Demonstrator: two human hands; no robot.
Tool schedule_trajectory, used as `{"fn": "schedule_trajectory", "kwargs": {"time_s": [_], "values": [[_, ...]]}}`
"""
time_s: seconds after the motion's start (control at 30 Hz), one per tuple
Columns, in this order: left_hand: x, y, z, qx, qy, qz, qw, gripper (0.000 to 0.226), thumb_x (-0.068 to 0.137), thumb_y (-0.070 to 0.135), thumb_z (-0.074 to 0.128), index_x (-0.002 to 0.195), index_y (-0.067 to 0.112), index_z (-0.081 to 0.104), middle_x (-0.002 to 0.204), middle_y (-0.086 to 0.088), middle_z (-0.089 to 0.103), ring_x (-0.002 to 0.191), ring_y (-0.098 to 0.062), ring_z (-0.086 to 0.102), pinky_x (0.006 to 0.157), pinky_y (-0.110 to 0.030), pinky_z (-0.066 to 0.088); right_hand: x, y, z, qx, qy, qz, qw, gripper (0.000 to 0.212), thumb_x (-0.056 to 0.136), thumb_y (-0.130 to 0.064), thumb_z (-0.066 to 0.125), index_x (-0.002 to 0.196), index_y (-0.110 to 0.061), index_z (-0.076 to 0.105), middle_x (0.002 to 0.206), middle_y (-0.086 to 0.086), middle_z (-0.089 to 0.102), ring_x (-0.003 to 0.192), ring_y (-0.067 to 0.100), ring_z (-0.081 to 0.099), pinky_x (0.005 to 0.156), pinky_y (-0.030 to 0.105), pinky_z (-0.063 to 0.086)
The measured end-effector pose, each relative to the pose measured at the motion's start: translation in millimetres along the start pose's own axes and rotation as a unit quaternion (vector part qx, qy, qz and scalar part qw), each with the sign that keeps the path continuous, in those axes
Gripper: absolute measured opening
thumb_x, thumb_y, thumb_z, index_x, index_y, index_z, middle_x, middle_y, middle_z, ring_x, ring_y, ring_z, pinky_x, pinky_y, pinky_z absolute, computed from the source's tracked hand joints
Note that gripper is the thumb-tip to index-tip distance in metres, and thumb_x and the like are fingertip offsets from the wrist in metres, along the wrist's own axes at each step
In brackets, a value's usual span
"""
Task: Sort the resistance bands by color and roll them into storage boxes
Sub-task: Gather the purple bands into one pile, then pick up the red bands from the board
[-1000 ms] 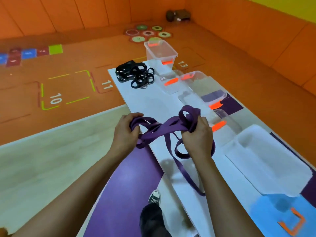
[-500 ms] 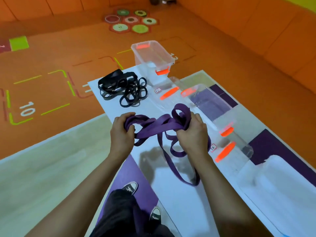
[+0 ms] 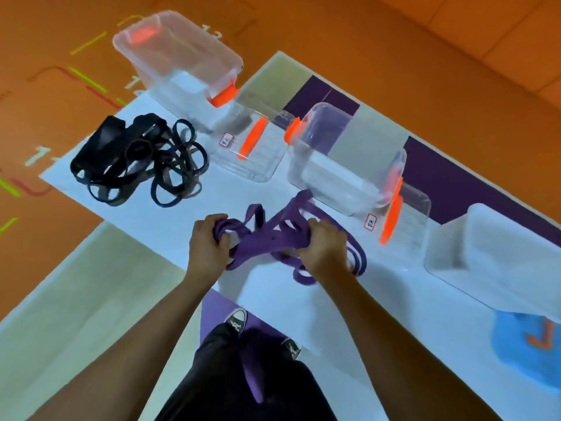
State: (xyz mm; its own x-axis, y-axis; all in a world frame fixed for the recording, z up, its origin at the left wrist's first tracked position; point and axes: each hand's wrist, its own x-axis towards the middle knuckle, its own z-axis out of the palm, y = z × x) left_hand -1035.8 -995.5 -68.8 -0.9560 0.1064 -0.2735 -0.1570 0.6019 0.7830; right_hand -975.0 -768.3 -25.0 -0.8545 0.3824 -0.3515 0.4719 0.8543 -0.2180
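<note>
While the table point(image 3: 230, 196) is bearing a clear box point(image 3: 343, 171) and black bands point(image 3: 133, 159), the purple bands point(image 3: 267, 238) are resting bunched just beside that box, left hand point(image 3: 206, 247) and right hand point(image 3: 321, 247) both curling fingers round them

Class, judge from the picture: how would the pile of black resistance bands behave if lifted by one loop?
Probably floppy: the black resistance bands lie in slack, overlapping loops on the white table. Likely to come up tangled, since the loops interlock. Unlikely to roll, as they lie flat.
</note>
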Motion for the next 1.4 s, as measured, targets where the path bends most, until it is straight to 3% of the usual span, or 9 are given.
{"fn": "schedule_trajectory", "kwargs": {"time_s": [0.13, 0.3, 0.5, 0.63, 0.8, 0.97, 1.17, 1.3, 1.4], "values": [[4.6, -28.3, 18.7, 0.063, -0.043, 0.005, 0.997, 0.038, 0.095, 0.019, 0.050, 0.131, 0.010, 0.056, 0.121, -0.014, 0.059, 0.107, -0.030, 0.054, 0.085, -0.032, 0.039, -1.3, 8.3, 40.8, -0.062, 0.010, 0.004, 0.998, 0.055, 0.080, -0.044, 0.080, 0.123, -0.019, 0.057, 0.113, 0.007, 0.062, 0.111, 0.030, 0.060, 0.100, 0.046, 0.045], [-8.3, -41.8, 23.3, 0.253, -0.041, 0.046, 0.966, 0.061, 0.091, 0.044, 0.049, 0.140, 0.008, 0.052, 0.127, -0.024, 0.057, 0.108, -0.050, 0.055, 0.088, -0.056, 0.047, -13.8, 3.0, 50.2, -0.115, -0.047, -0.045, 0.991, 0.093, 0.075, -0.047, 0.081, 0.153, -0.025, 0.034, 0.144, 0.006, 0.047, 0.137, 0.031, 0.040, 0.118, 0.052, 0.024], [-16.5, -21.9, 12.1, 0.229, -0.011, 0.053, 0.972, 0.081, 0.090, 0.033, 0.069, 0.154, 0.001, 0.031, 0.143, -0.027, 0.048, 0.126, -0.048, 0.048, 0.100, -0.060, 0.041, -32.9, 5.0, 47.6, -0.023, 0.102, -0.094, 0.990, 0.064, 0.075, -0.048, 0.079, 0.130, -0.019, 0.065, 0.127, 0.002, 0.067, 0.125, 0.027, 0.057, 0.117, 0.060, 0.027], [-33.5, -8.3, 11.2, 0.228, -0.021, 0.150, 0.962, 0.064, 0.088, 0.029, 0.063, 0.145, 0.007, 0.044, 0.143, -0.021, 0.048, 0.130, -0.044, 0.046, 0.102, -0.059, 0.041, -53.0, -1.2, 49.9, 0.029, 0.160, -0.084, 0.983, 0.050, 0.083, -0.045, 0.066, 0.126, -0.019, 0.067, 0.124, 0.000, 0.067, 0.123, 0.023, 0.057, 0.117, 0.054, 0.027], [-50.6, 0.9, 26.5, 0.283, -0.064, 0.295, 0.911, 0.040, 0.082, 0.021, 0.066, 0.119, 0.005, 0.061, 0.118, -0.017, 0.063, 0.113, -0.042, 0.056, 0.104, -0.050, 0.037, -73.1, 5.6, 59.5, 0.086, 0.166, -0.036, 0.982, 0.046, 0.078, -0.024, 0.065, 0.124, -0.017, 0.067, 0.120, 0.006, 0.064, 0.110, 0.032, 0.060, 0.101, 0.048, 0.041], [-76.4, 25.4, 46.6, 0.306, -0.116, 0.359, 0.874, 0.038, 0.085, 0.027, 0.056, 0.117, 0.007, 0.062, 0.119, -0.014, 0.062, 0.109, -0.038, 0.057, 0.092, -0.051, 0.048, -113.4, 31.0, 54.9, 0.118, 0.211, 0.021, 0.970, 0.050, 0.078, -0.020, 0.066, 0.128, -0.022, 0.063, 0.133, 0.004, 0.059, 0.113, 0.029, 0.058, 0.098, 0.043, 0.043], [-128.8, 91.6, 89.5, 0.292, -0.177, 0.496, 0.799, 0.036, 0.082, 0.030, 0.048, 0.109, 0.013, 0.065, 0.102, -0.005, 0.067, 0.093, -0.032, 0.064, 0.079, -0.043, 0.050, -174.6, 92.1, 34.9, 0.149, 0.284, 0.111, 0.941, 0.044, 0.085, -0.026, 0.051, 0.126, -0.020, 0.064, 0.125, 0.003, 0.062, 0.102, 0.030, 0.064, 0.089, 0.042, 0.048], [-175.8, 134.7, 125.9, 0.296, -0.203, 0.554, 0.752, 0.039, 0.087, 0.033, 0.046, 0.117, 0.016, 0.065, 0.113, -0.004, 0.067, 0.102, -0.031, 0.064, 0.085, -0.044, 0.051, -223.2, 142.6, 17.8, 0.173, 0.310, 0.173, 0.919, 0.043, 0.087, -0.022, 0.059, 0.131, -0.021, 0.062, 0.131, 0.002, 0.061, 0.112, 0.027, 0.062, 0.096, 0.041, 0.044], [-219.8, 163.9, 160.5, 0.302, -0.212, 0.574, 0.731, 0.036, 0.088, 0.027, 0.063, 0.122, 0.015, 0.064, 0.121, -0.006, 0.066, 0.107, -0.033, 0.063, 0.089, -0.047, 0.051, -270.2, 187.9, 5.7, 0.188, 0.320, 0.216, 0.903, 0.044, 0.092, -0.023, 0.062, 0.136, -0.023, 0.058, 0.137, 0.001, 0.057, 0.121, 0.026, 0.057, 0.102, 0.039, 0.040]]}}
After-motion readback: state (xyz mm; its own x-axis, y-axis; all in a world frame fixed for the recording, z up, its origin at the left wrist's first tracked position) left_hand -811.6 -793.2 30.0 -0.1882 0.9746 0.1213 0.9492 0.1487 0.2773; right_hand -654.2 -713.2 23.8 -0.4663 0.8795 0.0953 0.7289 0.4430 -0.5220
